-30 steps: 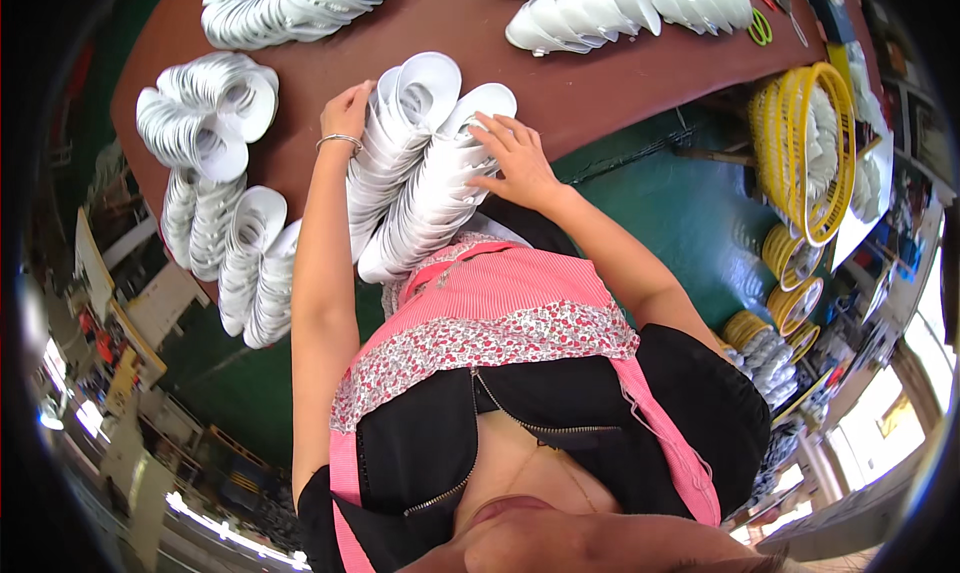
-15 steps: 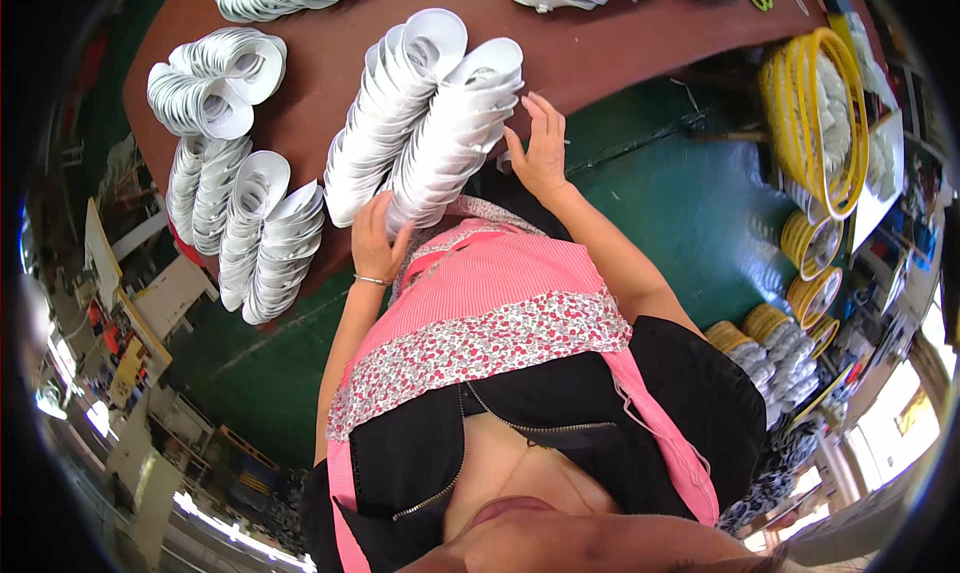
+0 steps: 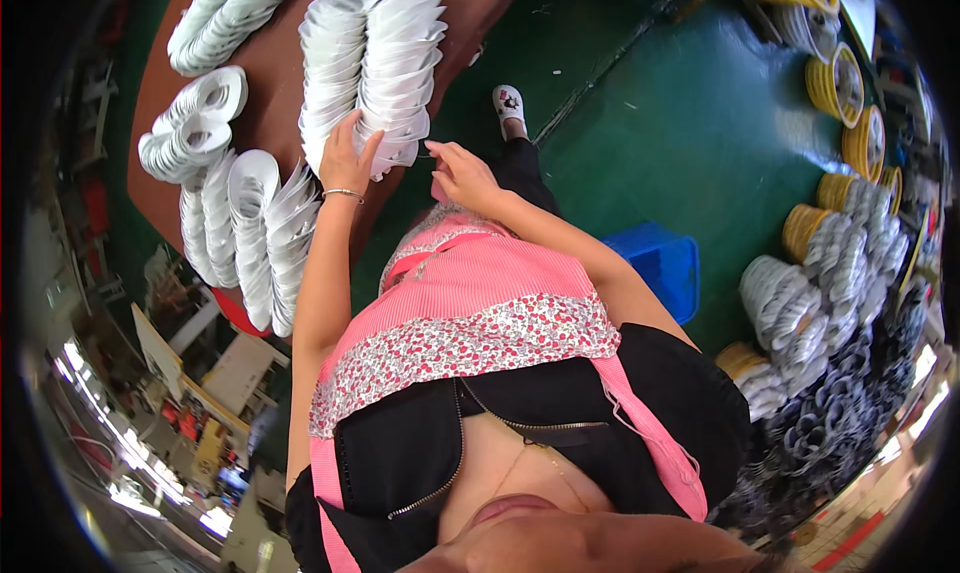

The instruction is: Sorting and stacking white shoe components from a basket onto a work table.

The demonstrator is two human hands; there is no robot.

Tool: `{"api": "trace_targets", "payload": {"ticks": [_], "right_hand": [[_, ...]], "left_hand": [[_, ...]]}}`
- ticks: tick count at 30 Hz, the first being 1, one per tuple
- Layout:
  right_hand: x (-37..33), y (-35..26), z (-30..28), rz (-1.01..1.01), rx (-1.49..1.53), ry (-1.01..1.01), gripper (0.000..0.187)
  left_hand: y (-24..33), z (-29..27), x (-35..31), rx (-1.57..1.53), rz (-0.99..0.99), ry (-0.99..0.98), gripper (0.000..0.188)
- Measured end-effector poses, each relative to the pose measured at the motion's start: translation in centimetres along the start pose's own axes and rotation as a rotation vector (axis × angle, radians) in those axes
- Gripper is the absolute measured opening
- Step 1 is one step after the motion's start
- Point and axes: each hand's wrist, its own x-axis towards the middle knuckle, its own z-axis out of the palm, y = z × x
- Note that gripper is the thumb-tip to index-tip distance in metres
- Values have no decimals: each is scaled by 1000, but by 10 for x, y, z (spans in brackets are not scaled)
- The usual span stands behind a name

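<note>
Two long rows of nested white pieces, a left row (image 3: pixel 333 68) and a right row (image 3: pixel 400 63), lie side by side on the brown table. They look thin and curved, with a rounded opening at the far end of the left row; their exact kind I cannot make out. My left hand (image 3: pixel 347 158) rests at the near end of these rows, its thumb and fingers apart. Just right of the right row's near end is my right hand (image 3: pixel 465 178), its fingers bent and apart, with nothing visible in them.
More nested white stacks (image 3: pixel 255 198) stand along the left of the brown table (image 3: pixel 270 93). A blue crate (image 3: pixel 680 273) sits on the green floor (image 3: pixel 620 163) at right. Beyond it are yellow-rimmed rolls (image 3: pixel 835 83) and bundled white stacks (image 3: pixel 785 298). A white shoe (image 3: pixel 508 111) shows below.
The view has shifted to the right, so the table sits farther left and the blue crate shows. My right hand has come lower and closer to my left, beside the row's near end.
</note>
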Motion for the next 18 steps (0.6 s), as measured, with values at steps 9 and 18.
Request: {"api": "trace_targets", "payload": {"ticks": [9,18], "right_hand": [[-5,11,32,182,148,207,49],[-8,10,55,146,-35,-56,61]], "left_hand": [[-13,2,-3,-13,86,-68,69],[-14,-1,-5,-92,130,-217,99]]}}
